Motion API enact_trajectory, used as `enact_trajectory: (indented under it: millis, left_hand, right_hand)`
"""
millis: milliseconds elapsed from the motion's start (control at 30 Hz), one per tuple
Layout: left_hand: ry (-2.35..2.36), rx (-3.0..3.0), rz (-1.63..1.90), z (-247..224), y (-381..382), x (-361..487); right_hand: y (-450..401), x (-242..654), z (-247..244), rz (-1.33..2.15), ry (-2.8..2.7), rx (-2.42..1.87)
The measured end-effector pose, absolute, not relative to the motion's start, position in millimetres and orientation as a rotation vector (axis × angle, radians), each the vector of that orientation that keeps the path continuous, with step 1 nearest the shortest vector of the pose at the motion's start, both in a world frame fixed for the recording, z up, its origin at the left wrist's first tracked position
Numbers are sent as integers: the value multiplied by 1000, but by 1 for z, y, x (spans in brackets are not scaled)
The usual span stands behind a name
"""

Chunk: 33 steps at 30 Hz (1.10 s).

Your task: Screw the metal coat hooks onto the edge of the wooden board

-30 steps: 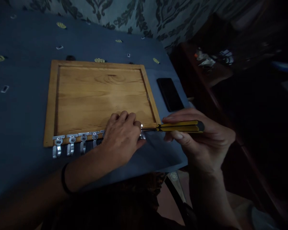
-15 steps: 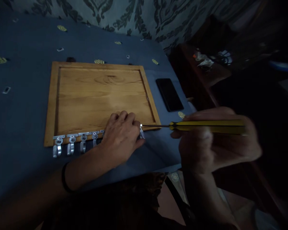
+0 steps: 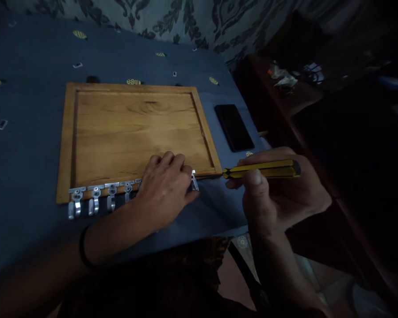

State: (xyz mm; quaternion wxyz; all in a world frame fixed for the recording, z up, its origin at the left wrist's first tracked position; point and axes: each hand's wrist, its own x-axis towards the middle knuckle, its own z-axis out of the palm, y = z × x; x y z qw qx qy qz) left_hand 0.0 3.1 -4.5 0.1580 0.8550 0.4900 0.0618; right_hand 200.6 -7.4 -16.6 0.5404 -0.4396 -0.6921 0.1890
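Observation:
A framed wooden board [image 3: 135, 123] lies flat on the table. Along its near edge runs a rail of silver metal hooks [image 3: 94, 192], with crosshead screws visible in some of them. My left hand [image 3: 166, 190] presses over the rail towards its right end, fingers bent and closed around it, hiding the middle hooks. The end hook [image 3: 194, 180] shows just beside my thumb. In my right hand [image 3: 281, 194] is a screwdriver with a yellow and black handle [image 3: 265, 169], held sideways at the board's near right corner. Its shaft is hard to make out in the dim light.
A black phone [image 3: 234, 128] lies right of the board on the blue patterned tablecloth [image 3: 26, 145]. Patterned fabric [image 3: 172, 22] stands behind. Farther right, a dark wooden surface carries a crumpled plastic bag [image 3: 284, 79]. The table's near edge drops away below my wrists.
My right hand has moved left with the screwdriver, and the handle has rotated and tilted slightly. My left hand stays on the rail; the whole view has shifted a little.

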Motion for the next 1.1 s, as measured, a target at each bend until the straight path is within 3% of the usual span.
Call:
enact_trajectory:
  millis: [100,767,1100]
  left_hand:
    - [1401,2428,133,-3,3,0]
    - [1403,2394,92,-3,5,2]
    - [1403,2377,89,-2,4,1]
  right_hand:
    - [-6,190,-10,281,-1594,-1023]
    - [0,185,-9,229,-1699,-966]
    - [2,190,1,629,-1626,-943]
